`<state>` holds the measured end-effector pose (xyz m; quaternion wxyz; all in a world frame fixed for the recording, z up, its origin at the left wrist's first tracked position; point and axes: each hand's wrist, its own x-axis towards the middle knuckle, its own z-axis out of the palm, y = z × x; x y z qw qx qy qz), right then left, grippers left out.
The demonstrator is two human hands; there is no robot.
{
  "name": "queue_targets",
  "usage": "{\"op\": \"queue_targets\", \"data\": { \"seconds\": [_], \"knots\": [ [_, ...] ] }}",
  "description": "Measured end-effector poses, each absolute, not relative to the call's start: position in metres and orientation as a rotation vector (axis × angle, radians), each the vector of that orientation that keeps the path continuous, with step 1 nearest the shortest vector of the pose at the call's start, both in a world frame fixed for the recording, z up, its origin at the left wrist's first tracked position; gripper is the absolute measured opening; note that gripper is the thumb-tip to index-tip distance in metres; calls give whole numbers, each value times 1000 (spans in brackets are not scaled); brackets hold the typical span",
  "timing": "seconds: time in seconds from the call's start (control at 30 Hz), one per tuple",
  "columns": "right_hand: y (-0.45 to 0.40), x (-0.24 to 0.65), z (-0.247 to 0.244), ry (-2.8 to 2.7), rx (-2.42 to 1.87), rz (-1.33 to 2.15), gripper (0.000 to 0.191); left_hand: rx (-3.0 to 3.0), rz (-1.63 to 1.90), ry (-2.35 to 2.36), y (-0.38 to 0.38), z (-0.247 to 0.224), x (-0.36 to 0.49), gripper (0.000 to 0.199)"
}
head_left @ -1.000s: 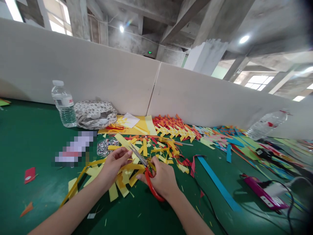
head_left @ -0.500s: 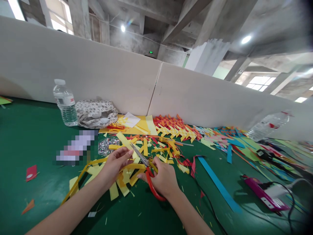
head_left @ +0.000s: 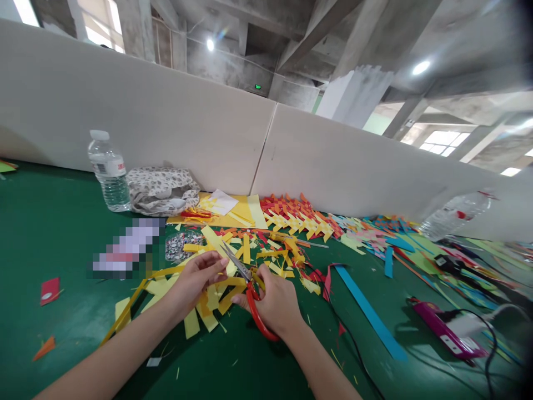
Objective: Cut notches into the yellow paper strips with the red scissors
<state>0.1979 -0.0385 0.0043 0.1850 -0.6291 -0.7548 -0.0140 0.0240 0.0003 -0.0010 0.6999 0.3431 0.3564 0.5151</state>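
Observation:
My right hand (head_left: 272,300) is closed round red-handled scissors (head_left: 259,322), whose metal blades point up and left, slightly parted. Just left of the blades, my left hand (head_left: 204,275) has its thumb and fingers pinched together, apparently on a long yellow paper strip (head_left: 137,291). That strip loops out past the wrist to the lower left; the part between the fingertips is mostly hidden. Under and around both hands lies a heap of cut yellow paper pieces (head_left: 192,323). A yellow glue gun (head_left: 296,251) rests beyond the right hand.
Woven paper pieces (head_left: 287,214) lie along the white partition (head_left: 187,122). A bag of small round bits (head_left: 179,247), a patterned cloth pouch (head_left: 164,191) and a water bottle (head_left: 109,172) stand left. Rightward are a blue strip (head_left: 370,311), a purple power strip (head_left: 447,330) and cables.
The view has shifted slightly. Both hands keep nearly the same pose, and the yellow strip end that curved beside the scissors in the earlier frame now shows less clearly.

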Motion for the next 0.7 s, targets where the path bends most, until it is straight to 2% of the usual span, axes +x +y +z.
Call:
{"op": "queue_targets", "data": {
  "seconds": [0.5,0.7],
  "knots": [
    [-40,197,9,-2077,-1783,2,34,737,1198,773,3,0,20,21],
    [-39,197,6,-2098,-1770,-8,35,799,1263,791,4,2,18,16]
  ]
}}
